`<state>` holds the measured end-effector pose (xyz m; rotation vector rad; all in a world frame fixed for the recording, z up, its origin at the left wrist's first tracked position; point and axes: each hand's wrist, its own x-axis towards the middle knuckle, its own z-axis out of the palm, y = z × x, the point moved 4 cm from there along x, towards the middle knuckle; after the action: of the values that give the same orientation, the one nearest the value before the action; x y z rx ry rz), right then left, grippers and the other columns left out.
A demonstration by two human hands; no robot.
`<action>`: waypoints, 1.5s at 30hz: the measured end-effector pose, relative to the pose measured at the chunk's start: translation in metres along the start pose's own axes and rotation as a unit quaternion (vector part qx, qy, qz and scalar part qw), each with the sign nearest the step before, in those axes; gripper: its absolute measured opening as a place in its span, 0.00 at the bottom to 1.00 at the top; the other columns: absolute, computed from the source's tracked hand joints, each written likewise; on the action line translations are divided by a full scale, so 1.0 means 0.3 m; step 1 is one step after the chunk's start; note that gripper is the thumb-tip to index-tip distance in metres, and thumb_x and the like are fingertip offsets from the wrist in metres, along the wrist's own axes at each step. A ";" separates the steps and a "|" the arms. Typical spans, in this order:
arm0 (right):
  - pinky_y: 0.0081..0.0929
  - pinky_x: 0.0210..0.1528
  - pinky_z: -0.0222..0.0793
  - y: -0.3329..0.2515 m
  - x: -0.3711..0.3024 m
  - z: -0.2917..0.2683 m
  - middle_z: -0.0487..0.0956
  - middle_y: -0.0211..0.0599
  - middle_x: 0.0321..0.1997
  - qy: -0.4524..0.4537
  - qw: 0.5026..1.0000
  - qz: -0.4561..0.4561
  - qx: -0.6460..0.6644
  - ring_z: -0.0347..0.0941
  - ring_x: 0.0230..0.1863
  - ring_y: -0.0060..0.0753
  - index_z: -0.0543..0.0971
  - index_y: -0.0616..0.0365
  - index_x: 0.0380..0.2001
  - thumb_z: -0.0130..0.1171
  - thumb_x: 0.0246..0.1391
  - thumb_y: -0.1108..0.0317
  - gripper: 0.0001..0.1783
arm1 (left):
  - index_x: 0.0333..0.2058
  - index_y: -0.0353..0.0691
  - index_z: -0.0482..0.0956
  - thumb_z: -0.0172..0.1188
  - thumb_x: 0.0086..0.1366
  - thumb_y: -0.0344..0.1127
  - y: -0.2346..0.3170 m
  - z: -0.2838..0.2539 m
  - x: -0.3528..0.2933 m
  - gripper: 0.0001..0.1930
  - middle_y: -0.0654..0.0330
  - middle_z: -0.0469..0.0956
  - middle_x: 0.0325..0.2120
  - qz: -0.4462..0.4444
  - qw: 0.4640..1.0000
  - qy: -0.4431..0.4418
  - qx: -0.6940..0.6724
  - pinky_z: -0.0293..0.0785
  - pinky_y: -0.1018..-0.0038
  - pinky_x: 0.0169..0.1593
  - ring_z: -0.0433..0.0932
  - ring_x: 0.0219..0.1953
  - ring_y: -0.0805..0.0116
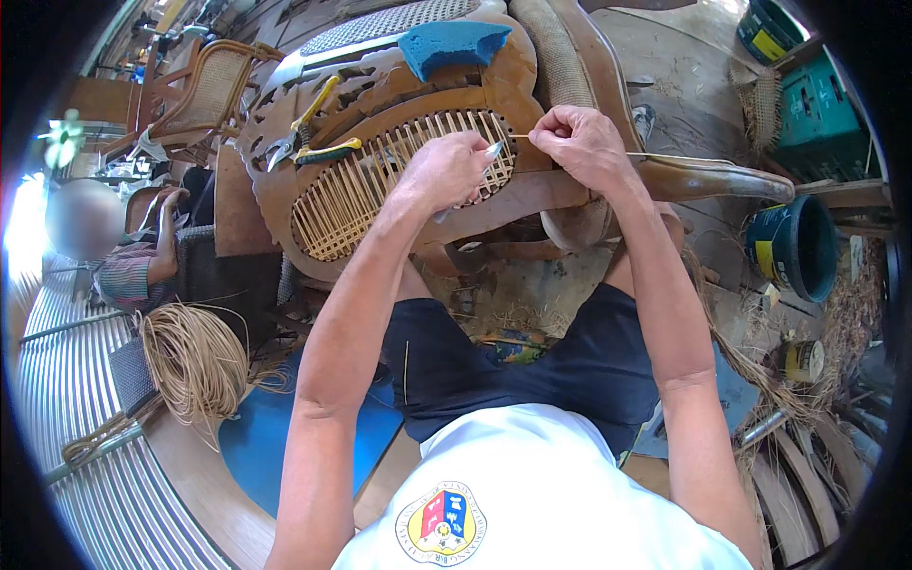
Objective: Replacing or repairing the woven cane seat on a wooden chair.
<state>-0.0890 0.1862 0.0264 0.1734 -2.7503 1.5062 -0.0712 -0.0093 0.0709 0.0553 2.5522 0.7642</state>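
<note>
A wooden chair frame (518, 197) lies before me, its oval opening crossed by a half-woven panel of cane strands (380, 180). Over the panel's right part, my left hand (446, 169) is closed, with a small pale tip (493, 149) showing at its fingers; the rest of that thing is hidden. My right hand (584, 142) pinches a thin cane strand (520, 136) just off the panel's right rim. The strand's tail runs out to the right along a curved chair leg (712, 179). Pliers with yellow handles (328, 152) and a second yellow-handled tool (318, 100) rest on the frame's left side.
A blue sponge (454, 47) sits on the wood behind the panel. At lower left hangs a coil of cane (195, 361). Another person (142, 266) sits at far left. Dark buckets (793, 247) and a green crate (825, 119) stand at right.
</note>
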 end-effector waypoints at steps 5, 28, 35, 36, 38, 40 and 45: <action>0.32 0.42 0.74 -0.012 0.011 -0.005 0.84 0.35 0.30 -0.037 0.999 0.028 0.015 0.80 0.33 0.33 0.87 0.54 0.32 0.64 0.49 0.57 0.13 | 0.46 0.37 0.84 0.54 0.69 0.44 -0.001 -0.031 0.049 0.18 0.48 0.84 0.38 0.057 0.981 0.050 0.177 0.77 0.59 0.50 0.83 0.44 0.51; 0.39 0.41 0.75 -0.021 -0.015 0.079 0.85 0.38 0.32 0.078 0.993 -0.007 -0.084 0.82 0.36 0.42 0.85 0.52 0.30 0.63 0.52 0.60 0.09 | 0.45 0.35 0.75 0.53 0.73 0.41 -0.021 0.060 0.012 0.13 0.40 0.81 0.34 0.092 0.975 0.145 0.140 0.73 0.50 0.46 0.81 0.42 0.40; 0.43 0.43 0.63 -0.054 -0.037 0.124 0.84 0.33 0.33 0.103 0.984 -0.082 -0.120 0.81 0.39 0.42 0.83 0.49 0.27 0.62 0.50 0.62 0.06 | 0.43 0.36 0.77 0.53 0.73 0.41 -0.043 0.052 0.011 0.14 0.41 0.82 0.35 0.079 0.977 0.167 0.101 0.73 0.52 0.47 0.81 0.42 0.41; 0.43 0.43 0.63 -0.045 -0.037 0.120 0.84 0.34 0.33 0.105 0.985 -0.075 -0.113 0.81 0.39 0.42 0.83 0.49 0.28 0.62 0.51 0.62 0.06 | 0.43 0.36 0.77 0.53 0.73 0.41 -0.048 0.051 0.010 0.14 0.41 0.82 0.35 0.080 0.977 0.167 0.101 0.73 0.52 0.47 0.81 0.42 0.41; 0.41 0.43 0.64 -0.041 -0.041 0.120 0.84 0.35 0.34 0.104 0.984 -0.076 -0.123 0.80 0.39 0.42 0.83 0.51 0.29 0.62 0.52 0.61 0.07 | 0.42 0.36 0.78 0.54 0.72 0.42 -0.053 0.046 0.009 0.14 0.41 0.82 0.36 0.064 0.984 0.156 0.062 0.73 0.53 0.47 0.81 0.43 0.41; 0.39 0.43 0.65 -0.043 -0.044 0.124 0.84 0.36 0.34 0.103 0.983 -0.077 -0.133 0.80 0.38 0.41 0.83 0.52 0.30 0.62 0.54 0.60 0.08 | 0.42 0.36 0.79 0.54 0.72 0.42 -0.047 0.046 0.014 0.14 0.41 0.82 0.36 0.070 0.982 0.162 0.072 0.73 0.53 0.47 0.81 0.43 0.42; 0.38 0.44 0.62 -0.049 -0.057 0.131 0.83 0.34 0.32 0.116 0.979 -0.103 -0.135 0.80 0.37 0.40 0.82 0.51 0.30 0.62 0.53 0.62 0.07 | 0.43 0.38 0.78 0.54 0.71 0.41 -0.029 0.037 0.005 0.13 0.46 0.83 0.37 0.092 0.967 0.173 0.163 0.75 0.52 0.46 0.82 0.42 0.43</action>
<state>-0.0684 0.1469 0.0167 0.2530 -2.6182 1.0208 -0.0666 -0.0106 0.0575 0.2920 3.0180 0.4397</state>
